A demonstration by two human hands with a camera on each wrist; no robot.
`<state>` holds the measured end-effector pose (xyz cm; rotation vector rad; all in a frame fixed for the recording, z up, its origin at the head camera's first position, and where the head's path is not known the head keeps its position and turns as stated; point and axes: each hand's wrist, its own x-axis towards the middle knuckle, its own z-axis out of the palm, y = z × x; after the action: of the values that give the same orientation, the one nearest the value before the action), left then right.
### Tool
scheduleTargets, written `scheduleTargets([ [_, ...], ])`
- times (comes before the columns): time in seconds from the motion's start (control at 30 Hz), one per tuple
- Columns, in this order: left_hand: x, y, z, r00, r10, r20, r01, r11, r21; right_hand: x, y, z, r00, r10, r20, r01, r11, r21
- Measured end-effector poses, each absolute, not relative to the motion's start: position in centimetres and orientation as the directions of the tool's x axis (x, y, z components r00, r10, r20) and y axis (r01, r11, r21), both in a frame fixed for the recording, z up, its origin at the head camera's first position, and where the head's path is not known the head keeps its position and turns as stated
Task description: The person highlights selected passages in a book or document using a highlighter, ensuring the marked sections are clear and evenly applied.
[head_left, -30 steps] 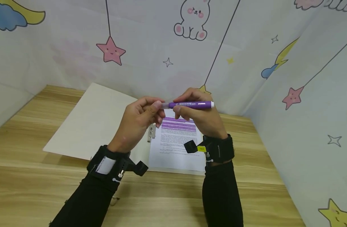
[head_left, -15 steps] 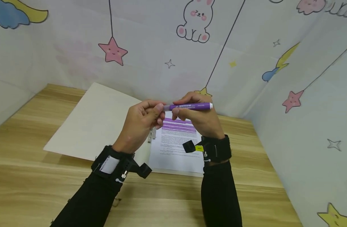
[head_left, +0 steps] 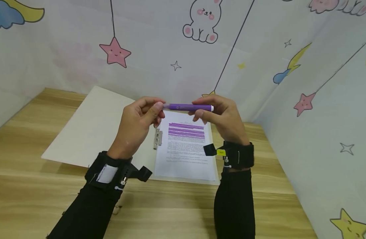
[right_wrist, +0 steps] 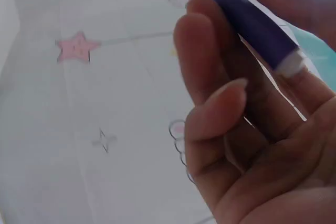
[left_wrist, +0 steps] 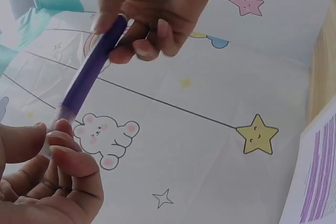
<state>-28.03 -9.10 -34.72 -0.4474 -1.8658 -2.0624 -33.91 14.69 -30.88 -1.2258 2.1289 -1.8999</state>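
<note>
A purple highlighter [head_left: 187, 107] with a translucent cap and a white end lies level in the air above the paper. My left hand [head_left: 133, 127] pinches its capped end between thumb and fingers; those fingers hide most of the cap. Around the white end, my right hand [head_left: 225, 116] has its thumb and fingers spread loosely. In the right wrist view, a gap shows between the right thumb [right_wrist: 294, 6] and the barrel. Below lies a printed sheet [head_left: 186, 166] with several purple-marked lines in its upper part.
The sheet lies in an open white folder, its cover [head_left: 90, 129] spread to the left and a metal clip [head_left: 157, 138] beside the sheet. All this rests on a wooden table [head_left: 171, 209]. A patterned cloth wall [head_left: 153, 43] stands behind and at the sides.
My right hand has shifted right and loosened around the barrel, moving toward the white end. My left hand has moved slightly left with the highlighter.
</note>
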Motion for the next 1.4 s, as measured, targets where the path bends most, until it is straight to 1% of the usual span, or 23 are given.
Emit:
scheduleTargets([
  [0.07,-28.2,-9.1,-34.7,-0.89,-0.033,0.455,0.456,-0.047,0.889,-33.4,15.4,-30.4,-0.724,-0.524,0.448,-0.581,0.115,-0.806],
  [0.17,-28.2,-8.8,-34.9,-0.885,-0.015,0.465,0.464,0.042,0.885,-32.9,15.3,-30.2,-0.727,-0.534,0.431,-0.653,0.345,-0.674],
  [0.23,-28.2,-8.8,-35.1,-0.886,0.004,0.463,0.461,0.105,0.881,-32.9,14.8,-30.3,-0.724,-0.559,0.405,-0.673,0.441,-0.594],
  [0.3,-28.3,-9.1,-35.2,-0.891,0.031,0.454,0.45,0.198,0.871,-33.2,14.6,-30.5,-0.739,-0.559,0.376,-0.665,0.515,-0.541],
  [0.37,-28.5,-10.1,-35.2,-0.896,0.034,0.444,0.431,0.317,0.845,-34.0,15.1,-31.2,-0.793,-0.508,0.336,-0.606,0.6,-0.523],
  [0.43,-28.6,-11.8,-35.1,-0.901,0.012,0.434,0.393,0.446,0.804,-35.2,16.3,-32.2,-0.865,-0.412,0.286,-0.501,0.683,-0.532],
  [0.5,-28.5,-14.3,-35.0,-0.909,-0.042,0.415,0.319,0.571,0.756,-36.5,18.2,-33.5,-0.929,-0.291,0.229,-0.37,0.75,-0.549],
  [0.57,-28.1,-17.0,-35.0,-0.922,-0.1,0.373,0.22,0.658,0.72,-37.8,20.3,-34.9,-0.971,-0.172,0.168,-0.238,0.796,-0.557],
  [0.63,-27.7,-19.5,-35.3,-0.948,-0.131,0.291,0.107,0.727,0.679,-38.8,22.1,-36.3,-0.99,-0.072,0.119,-0.125,0.831,-0.542],
  [0.73,-27.3,-22.2,-35.8,-0.985,-0.115,0.127,-0.017,0.801,0.599,-39.7,24.1,-38.2,-0.996,0.064,0.068,0.022,0.868,-0.496],
  [0.83,-27.0,-23.9,-36.2,-0.995,-0.102,-0.014,-0.093,0.836,0.541,-40.3,25.3,-40.1,-0.986,0.166,-0.009,0.153,0.885,-0.44],
  [0.93,-26.8,-24.7,-36.5,-0.99,-0.117,-0.08,-0.142,0.84,0.524,-40.6,26.1,-41.6,-0.971,0.225,-0.085,0.241,0.893,-0.381],
  [1.03,-26.9,-25.2,-36.9,-0.986,-0.127,-0.104,-0.163,0.834,0.527,-40.7,26.5,-42.4,-0.967,0.233,-0.106,0.255,0.898,-0.359],
  [1.1,-27.0,-25.5,-37.1,-0.986,-0.121,-0.115,-0.164,0.832,0.53,-40.7,26.8,-42.6,-0.967,0.231,-0.109,0.255,0.895,-0.365],
  [1.27,-27.1,-26.7,-37.6,-0.984,-0.076,-0.164,-0.153,0.835,0.529,-40.9,27.7,-42.9,-0.971,0.209,-0.117,0.239,0.89,-0.387],
  [1.4,-27.2,-27.2,-37.7,-0.979,-0.039,-0.199,-0.14,0.842,0.521,-40.9,28.3,-42.9,-0.965,0.228,-0.13,0.261,0.878,-0.401],
])
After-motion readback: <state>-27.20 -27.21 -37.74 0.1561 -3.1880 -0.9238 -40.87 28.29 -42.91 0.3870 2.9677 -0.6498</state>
